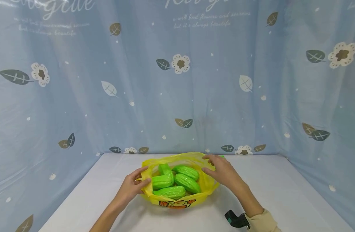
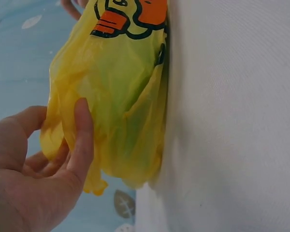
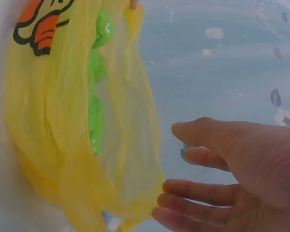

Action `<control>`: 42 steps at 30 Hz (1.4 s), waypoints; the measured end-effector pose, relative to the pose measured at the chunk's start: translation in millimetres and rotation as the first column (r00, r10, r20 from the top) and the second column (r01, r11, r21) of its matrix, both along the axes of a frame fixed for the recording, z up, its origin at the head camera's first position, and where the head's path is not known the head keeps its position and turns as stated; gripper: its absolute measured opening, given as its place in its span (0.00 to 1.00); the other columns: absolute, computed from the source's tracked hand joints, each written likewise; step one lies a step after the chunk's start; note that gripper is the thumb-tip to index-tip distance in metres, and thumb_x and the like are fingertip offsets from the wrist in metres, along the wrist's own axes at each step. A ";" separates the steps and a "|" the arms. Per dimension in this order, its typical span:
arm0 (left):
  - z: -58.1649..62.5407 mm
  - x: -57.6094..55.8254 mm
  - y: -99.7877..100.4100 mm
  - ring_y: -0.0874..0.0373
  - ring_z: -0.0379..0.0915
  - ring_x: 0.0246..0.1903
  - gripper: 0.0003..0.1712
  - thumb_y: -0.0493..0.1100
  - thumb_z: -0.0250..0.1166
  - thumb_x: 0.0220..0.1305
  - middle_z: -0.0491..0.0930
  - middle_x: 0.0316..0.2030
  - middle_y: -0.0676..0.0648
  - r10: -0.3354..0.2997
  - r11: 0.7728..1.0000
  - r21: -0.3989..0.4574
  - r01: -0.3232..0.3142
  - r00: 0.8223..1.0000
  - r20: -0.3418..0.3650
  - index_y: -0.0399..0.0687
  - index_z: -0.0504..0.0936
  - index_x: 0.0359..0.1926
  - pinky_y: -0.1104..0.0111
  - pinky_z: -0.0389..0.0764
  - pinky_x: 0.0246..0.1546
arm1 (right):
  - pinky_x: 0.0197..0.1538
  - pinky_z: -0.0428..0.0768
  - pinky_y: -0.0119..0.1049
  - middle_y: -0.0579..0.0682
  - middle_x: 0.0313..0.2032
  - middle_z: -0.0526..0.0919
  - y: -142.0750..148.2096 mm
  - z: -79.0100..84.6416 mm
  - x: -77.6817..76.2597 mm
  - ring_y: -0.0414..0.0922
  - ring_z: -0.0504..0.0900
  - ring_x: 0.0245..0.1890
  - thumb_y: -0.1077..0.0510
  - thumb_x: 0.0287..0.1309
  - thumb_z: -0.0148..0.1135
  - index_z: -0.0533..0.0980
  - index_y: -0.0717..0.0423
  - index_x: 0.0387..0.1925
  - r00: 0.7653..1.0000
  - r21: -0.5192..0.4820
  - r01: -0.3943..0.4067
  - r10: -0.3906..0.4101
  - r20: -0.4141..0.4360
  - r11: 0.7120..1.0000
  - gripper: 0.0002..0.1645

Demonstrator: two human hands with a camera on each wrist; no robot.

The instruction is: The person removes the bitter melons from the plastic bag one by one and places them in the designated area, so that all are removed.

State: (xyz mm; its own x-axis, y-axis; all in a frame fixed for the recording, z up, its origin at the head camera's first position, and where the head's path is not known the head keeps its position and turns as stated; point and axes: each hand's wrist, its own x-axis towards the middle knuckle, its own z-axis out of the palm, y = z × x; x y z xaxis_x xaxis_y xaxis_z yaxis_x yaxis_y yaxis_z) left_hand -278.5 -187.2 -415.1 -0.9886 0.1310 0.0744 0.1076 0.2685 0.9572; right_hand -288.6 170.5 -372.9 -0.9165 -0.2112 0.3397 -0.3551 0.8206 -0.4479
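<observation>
Beige sleeve [image 1: 261, 222] and black wrist device [image 1: 234, 219] nearest, low right. Yellow bag [image 1: 189, 202] on white table [image 1: 281, 190]. Left hand [image 1: 130, 187] pinches its left rim; right hand [image 1: 223, 170], fingers parted, grips nothing beside right rim. Head view: five green gourds [image 1: 186, 183] inside; left wrist: only green tint through plastic. Curtain [image 1: 145, 96] reads "flowers and sorrows".

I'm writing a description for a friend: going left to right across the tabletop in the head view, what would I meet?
Left hand → yellow bag → right hand → beige sleeve.
</observation>
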 end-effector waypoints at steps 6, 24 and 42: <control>-2.7 1.3 -1.7 0.54 0.82 0.42 0.36 0.47 0.68 0.64 0.76 0.57 0.35 0.032 0.999 -0.013 -0.032 0.999 -0.002 0.47 0.67 0.70 0.64 0.87 0.31 | 0.49 0.84 0.48 0.52 0.52 0.84 -8.7 -1.9 -1.9 0.53 0.83 0.50 0.52 0.58 0.70 0.77 0.50 0.56 0.999 -0.025 -0.032 0.032 0.025 0.999 0.24; -12.8 13.3 -1.2 0.52 0.83 0.45 0.33 0.47 0.69 0.62 0.76 0.60 0.37 0.085 0.991 0.110 -0.082 0.996 -0.026 0.55 0.71 0.67 0.66 0.87 0.32 | 0.50 0.84 0.48 0.55 0.48 0.84 -32.1 -9.8 -3.0 0.53 0.82 0.49 0.54 0.57 0.71 0.76 0.52 0.56 0.986 -0.056 -0.123 0.128 0.105 0.991 0.25; -13.5 11.5 -0.2 0.53 0.83 0.45 0.34 0.47 0.69 0.61 0.77 0.59 0.38 0.080 0.991 0.110 -0.076 0.996 -0.033 0.54 0.71 0.68 0.66 0.87 0.33 | 0.47 0.83 0.49 0.56 0.50 0.83 -36.4 -21.8 -6.1 0.54 0.82 0.50 0.51 0.56 0.71 0.75 0.54 0.59 0.966 -0.016 -0.221 0.221 0.130 0.975 0.29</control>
State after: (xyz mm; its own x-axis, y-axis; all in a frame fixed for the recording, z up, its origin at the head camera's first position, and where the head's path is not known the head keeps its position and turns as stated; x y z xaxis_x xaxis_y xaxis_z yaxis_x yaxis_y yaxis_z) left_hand -267.0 -187.5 -428.6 -0.9917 0.0431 0.1214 0.1271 0.1721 0.9768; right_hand -294.7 134.1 -394.6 -0.8833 -0.4133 0.2211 -0.4663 0.7273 -0.5036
